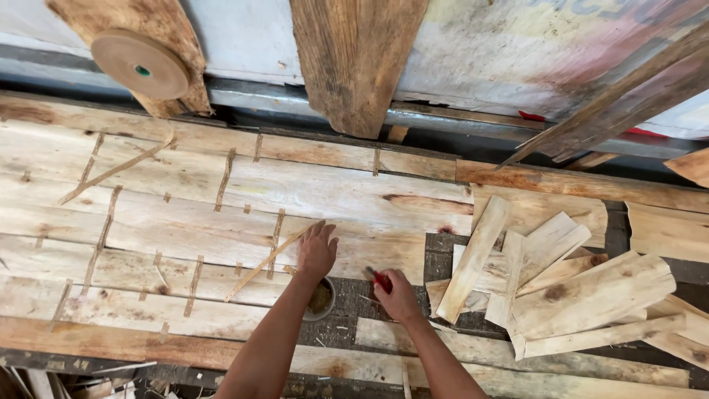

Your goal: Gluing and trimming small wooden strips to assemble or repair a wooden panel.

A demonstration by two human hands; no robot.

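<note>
Pressing pale taped veneer sheet [221, 207], left hand [317, 251] fingers flat, right hand [399, 295] clenching red tool [380, 279]

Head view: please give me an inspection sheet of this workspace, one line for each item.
Surface: joined sheet of thin wood veneer, seams patched with brown tape strips.
Job's things: red-handled tool in right hand; small round pot under the left wrist.
Clutter: loose veneer offcuts piled on the right.
Hands: left hand flat on the veneer, fingers spread; right closed on the tool.
Cables: nothing seen.
Surroundings: brown tape roll, leaning planks.
</note>
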